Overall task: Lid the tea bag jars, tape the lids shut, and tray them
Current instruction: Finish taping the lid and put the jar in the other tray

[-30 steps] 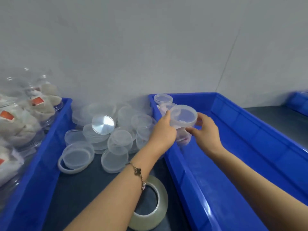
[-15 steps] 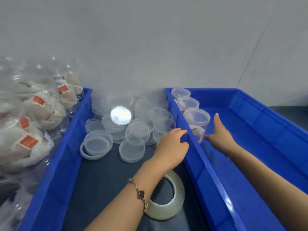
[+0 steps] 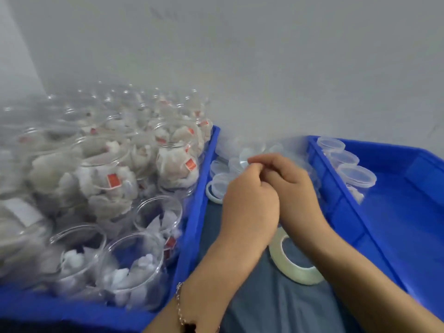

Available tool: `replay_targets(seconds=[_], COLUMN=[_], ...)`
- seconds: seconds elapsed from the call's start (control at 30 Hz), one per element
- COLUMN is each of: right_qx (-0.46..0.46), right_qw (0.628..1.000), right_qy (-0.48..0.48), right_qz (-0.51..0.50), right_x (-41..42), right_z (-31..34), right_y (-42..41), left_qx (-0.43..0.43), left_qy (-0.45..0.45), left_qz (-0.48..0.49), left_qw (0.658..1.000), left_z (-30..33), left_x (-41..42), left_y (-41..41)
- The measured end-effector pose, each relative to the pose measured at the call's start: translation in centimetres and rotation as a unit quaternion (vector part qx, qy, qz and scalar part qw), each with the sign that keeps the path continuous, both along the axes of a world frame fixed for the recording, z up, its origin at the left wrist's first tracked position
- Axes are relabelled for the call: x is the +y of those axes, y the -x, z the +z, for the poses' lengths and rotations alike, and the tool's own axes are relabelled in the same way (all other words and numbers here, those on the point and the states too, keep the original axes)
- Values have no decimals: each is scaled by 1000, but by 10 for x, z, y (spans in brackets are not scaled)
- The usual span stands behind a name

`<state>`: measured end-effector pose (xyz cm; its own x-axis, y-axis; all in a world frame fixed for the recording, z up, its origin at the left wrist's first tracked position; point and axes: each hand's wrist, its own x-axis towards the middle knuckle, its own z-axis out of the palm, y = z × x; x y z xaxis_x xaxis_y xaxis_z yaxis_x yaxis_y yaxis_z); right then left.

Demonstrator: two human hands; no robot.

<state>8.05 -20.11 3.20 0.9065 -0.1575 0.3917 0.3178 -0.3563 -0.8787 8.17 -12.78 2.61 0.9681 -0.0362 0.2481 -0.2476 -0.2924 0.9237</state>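
My left hand (image 3: 249, 203) and my right hand (image 3: 292, 181) meet, fingers curled and touching, above the pile of loose clear lids (image 3: 219, 185) between the two bins. Whether either hand holds something is hidden by the fingers. Three lidded jars (image 3: 356, 177) stand in a row along the left wall of the blue tray (image 3: 396, 231) on the right. The blue bin (image 3: 192, 212) on the left is packed with several open jars of tea bags (image 3: 115, 183). A clear tape roll (image 3: 295, 272) lies on the dark cloth under my right wrist.
A grey wall runs close behind the bins. The dark cloth strip (image 3: 271, 306) between the bins is narrow, taken up by the lids and the tape. A bracelet (image 3: 179, 306) sits on my left wrist.
The lidded jar now stands in the right tray and both hands have left it. They came together over the lid pile. The view has swung left onto the jar bin.
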Motion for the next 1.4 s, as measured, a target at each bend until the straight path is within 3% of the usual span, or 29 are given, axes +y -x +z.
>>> replay_targets(seconds=[0.1, 0.27, 0.37, 0.53, 0.73, 0.87, 1.03, 1.2, 1.4], right_qx=[7, 78, 108, 164, 116, 62, 97, 178, 200], right_qw=[1000, 994, 986, 969, 968, 977, 983, 973, 973], right_qy=[-11, -69, -87, -99, -153, -176, -156, -145, -108], right_qz=[23, 33, 89, 155, 160, 100, 27, -5, -38], right_x=[31, 61, 69, 82, 67, 39, 3, -17, -38], right_z=[-6, -5, -4, -8, -9, -8, -44, -94, -124], right_y=[-2, -35, -56, -75, -63, -46, -19, -2, -6], left_qx=[11, 7, 56, 110, 22, -31, 48, 142, 129], left_qy=[-33, 1, 6, 38, 30, 57, 81, 44, -45], left_qz=[40, 159, 215, 176, 171, 147, 111, 90, 97], left_qw=[999, 987, 975, 978, 985, 987, 989, 985, 986], left_z=[2, 9, 7, -2, 1, 6, -33, -87, -122], left_x=[30, 59, 70, 83, 67, 32, -6, -23, -24], left_y=[4, -19, -36, -58, -42, -23, -10, 0, -6])
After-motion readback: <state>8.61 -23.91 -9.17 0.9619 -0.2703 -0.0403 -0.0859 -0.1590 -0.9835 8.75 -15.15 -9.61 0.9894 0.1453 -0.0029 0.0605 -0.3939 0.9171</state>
